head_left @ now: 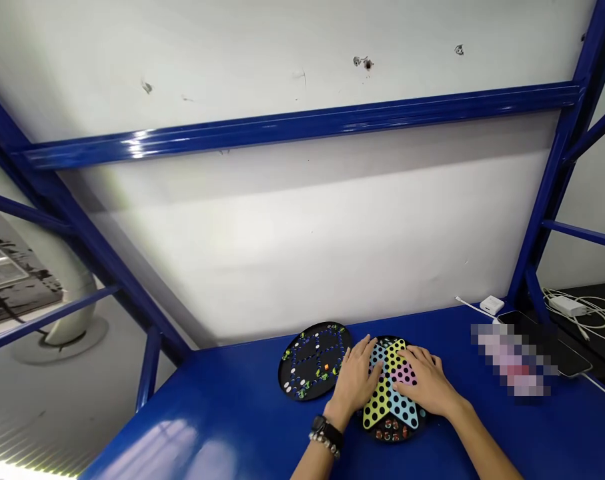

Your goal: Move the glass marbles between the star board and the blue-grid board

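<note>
Carefully, the left hand (353, 381) and right hand (426, 381) are pressing flat and ungripping on a colourful star-shaped checkers board (382, 400), apparently steadying it atop a round black board (389, 432), beside a marble game board (295, 373) on a blue metal table (222, 407).

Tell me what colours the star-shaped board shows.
The star-shaped board is yellow, light blue and pink with black dots; head view.
</note>
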`<state>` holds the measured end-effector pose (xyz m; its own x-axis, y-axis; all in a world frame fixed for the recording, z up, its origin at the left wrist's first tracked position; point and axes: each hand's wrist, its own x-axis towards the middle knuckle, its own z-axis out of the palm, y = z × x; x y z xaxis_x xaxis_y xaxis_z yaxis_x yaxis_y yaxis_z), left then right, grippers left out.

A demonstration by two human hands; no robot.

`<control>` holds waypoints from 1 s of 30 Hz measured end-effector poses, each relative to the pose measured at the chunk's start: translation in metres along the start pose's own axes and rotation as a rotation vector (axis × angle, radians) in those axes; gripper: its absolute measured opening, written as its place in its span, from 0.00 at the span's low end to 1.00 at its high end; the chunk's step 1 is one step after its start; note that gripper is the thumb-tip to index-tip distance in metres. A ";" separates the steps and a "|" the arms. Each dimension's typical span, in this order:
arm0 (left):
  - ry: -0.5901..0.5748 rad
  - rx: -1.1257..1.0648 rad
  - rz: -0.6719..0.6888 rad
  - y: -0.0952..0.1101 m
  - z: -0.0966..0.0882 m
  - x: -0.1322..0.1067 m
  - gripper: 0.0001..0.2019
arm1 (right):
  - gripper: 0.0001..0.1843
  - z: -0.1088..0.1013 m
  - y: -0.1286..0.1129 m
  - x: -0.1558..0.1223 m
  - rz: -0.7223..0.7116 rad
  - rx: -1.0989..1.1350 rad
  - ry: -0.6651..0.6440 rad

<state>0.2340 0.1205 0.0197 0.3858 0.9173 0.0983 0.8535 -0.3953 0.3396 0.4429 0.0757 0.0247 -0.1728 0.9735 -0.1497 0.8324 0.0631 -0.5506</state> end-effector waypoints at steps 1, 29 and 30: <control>0.043 -0.005 -0.039 -0.007 -0.007 -0.004 0.25 | 0.37 0.000 0.000 0.000 -0.002 0.002 -0.005; -0.049 0.078 -0.218 -0.084 -0.068 -0.067 0.15 | 0.36 -0.005 -0.003 -0.005 0.008 0.011 -0.005; -0.055 0.103 -0.218 -0.082 -0.069 -0.063 0.14 | 0.36 -0.006 -0.003 -0.005 0.008 0.013 -0.005</control>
<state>0.1159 0.0984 0.0506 0.2043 0.9787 -0.0190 0.9488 -0.1932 0.2500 0.4440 0.0721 0.0318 -0.1687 0.9729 -0.1583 0.8270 0.0523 -0.5597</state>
